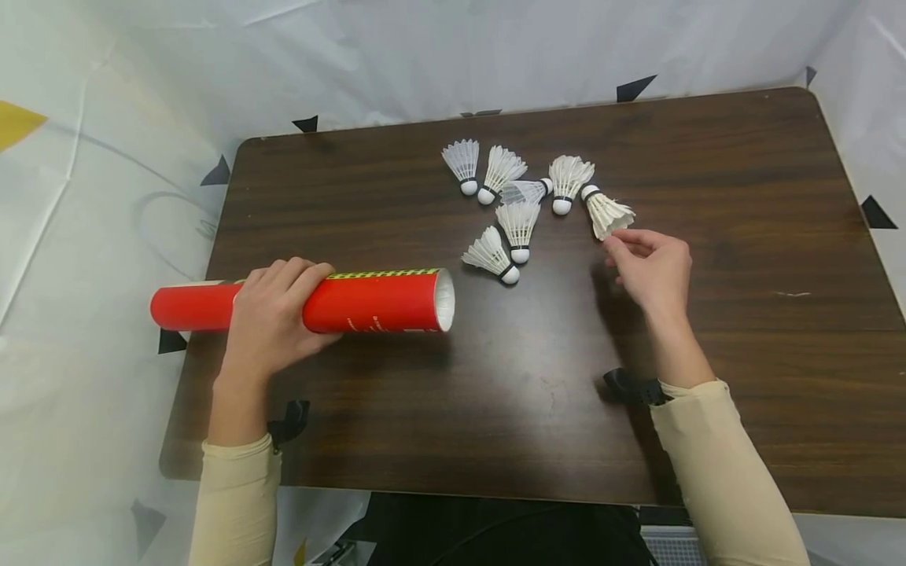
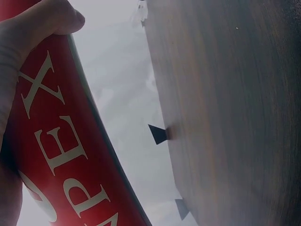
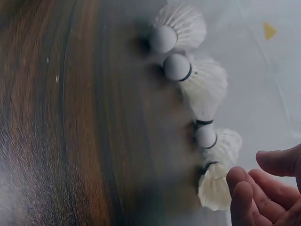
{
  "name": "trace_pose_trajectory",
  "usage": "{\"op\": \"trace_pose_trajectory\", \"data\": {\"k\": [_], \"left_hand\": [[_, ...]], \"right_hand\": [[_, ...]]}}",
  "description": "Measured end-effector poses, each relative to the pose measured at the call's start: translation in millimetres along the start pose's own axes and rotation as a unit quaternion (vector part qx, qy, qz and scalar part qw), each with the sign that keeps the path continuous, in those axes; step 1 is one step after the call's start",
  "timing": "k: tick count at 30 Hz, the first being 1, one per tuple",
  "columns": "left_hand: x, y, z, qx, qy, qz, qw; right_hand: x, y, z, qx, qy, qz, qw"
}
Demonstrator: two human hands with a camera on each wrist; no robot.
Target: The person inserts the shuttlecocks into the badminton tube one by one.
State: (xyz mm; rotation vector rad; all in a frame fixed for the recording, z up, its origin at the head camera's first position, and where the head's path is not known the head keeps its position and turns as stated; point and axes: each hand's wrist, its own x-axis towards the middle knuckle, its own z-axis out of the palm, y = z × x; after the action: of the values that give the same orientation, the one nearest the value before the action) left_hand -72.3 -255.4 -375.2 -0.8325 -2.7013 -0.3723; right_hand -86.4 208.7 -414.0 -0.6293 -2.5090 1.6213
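Observation:
My left hand (image 1: 272,314) grips a red shuttlecock tube (image 1: 375,303) around its middle. The tube lies crosswise, its open right end showing a pale inside. Large light letters mark the tube (image 2: 66,127) in the left wrist view. My right hand (image 1: 654,267) is at the feather skirt of the rightmost shuttlecock (image 1: 607,212), which lies on the table. In the right wrist view, thumb and fingers (image 3: 256,200) stand apart beside that shuttlecock (image 3: 214,190); whether they touch it, I cannot tell.
Several other white shuttlecocks lie grouped at the table's back centre, among them one with its cork toward me (image 1: 520,228) and one nearest the tube (image 1: 491,255). The brown table (image 1: 743,314) has white sheeting (image 1: 425,63) behind and beside it.

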Motion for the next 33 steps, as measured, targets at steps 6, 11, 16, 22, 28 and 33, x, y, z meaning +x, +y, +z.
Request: {"op": "trace_pose_trajectory", "data": {"k": [6,11,16,22,28,33], "left_hand": [[0.8,0.0,-0.5,-0.002,0.001,0.003,1.0],[1.1,0.1,-0.5,0.0,-0.001,0.001,1.0],[0.0,0.3,0.1,0.0,-0.004,0.0,1.0],[-0.8,0.5,0.3,-0.002,-0.002,0.001,1.0],[-0.5,0.8,0.1,-0.003,-0.003,0.0,1.0],[-0.5,1.1,-0.1,-0.003,-0.004,0.0,1.0]], "right_hand": [[19.0,6.3,4.7,-0.041,0.011,0.027,0.9987],[30.9,12.2,10.5,-0.046,0.028,0.031,0.9981],[38.3,17.0,14.1,-0.04,0.028,0.036,0.9982],[44.0,18.3,16.3,-0.036,0.025,0.033,0.9985],[44.1,17.4,17.7,-0.038,0.04,0.018,0.9983],[45.0,20.0,17.4,-0.02,0.051,0.015,0.9984]]}}
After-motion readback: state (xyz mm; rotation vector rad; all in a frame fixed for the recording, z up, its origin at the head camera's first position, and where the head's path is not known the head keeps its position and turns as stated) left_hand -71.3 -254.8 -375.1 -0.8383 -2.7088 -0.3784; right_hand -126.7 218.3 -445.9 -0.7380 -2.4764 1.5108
